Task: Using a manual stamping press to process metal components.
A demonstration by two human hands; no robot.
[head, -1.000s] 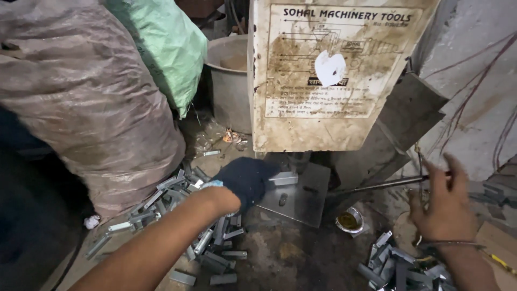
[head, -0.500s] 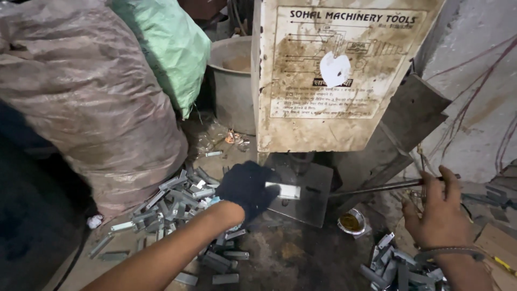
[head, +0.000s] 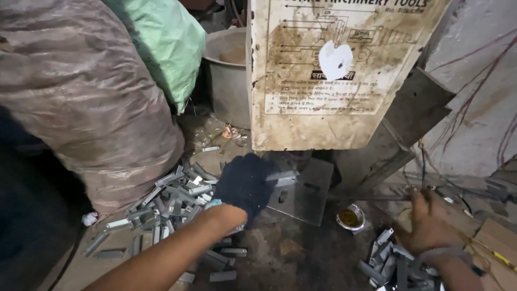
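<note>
My left hand (head: 245,183), in a dark glove, holds a small grey metal piece (head: 281,177) over the flat steel plate (head: 309,196) under the machine's stained white panel (head: 328,70). My bare right hand (head: 428,223) is blurred, fingers spread, low at the right near a thin metal lever rod (head: 377,198) and just above a pile of grey metal pieces (head: 390,264). A second, larger heap of the same pieces (head: 167,202) lies on the floor left of my gloved hand.
A big brownish sack (head: 86,102) and a green sack (head: 164,43) fill the left. A grey metal tub (head: 226,75) stands behind. A small tin of yellowish liquid (head: 350,218) sits right of the plate. Wires run along the right wall.
My left hand has brought a metal piece onto the plate under the machine. My right hand has dropped from the lever rod down toward the right pile.
</note>
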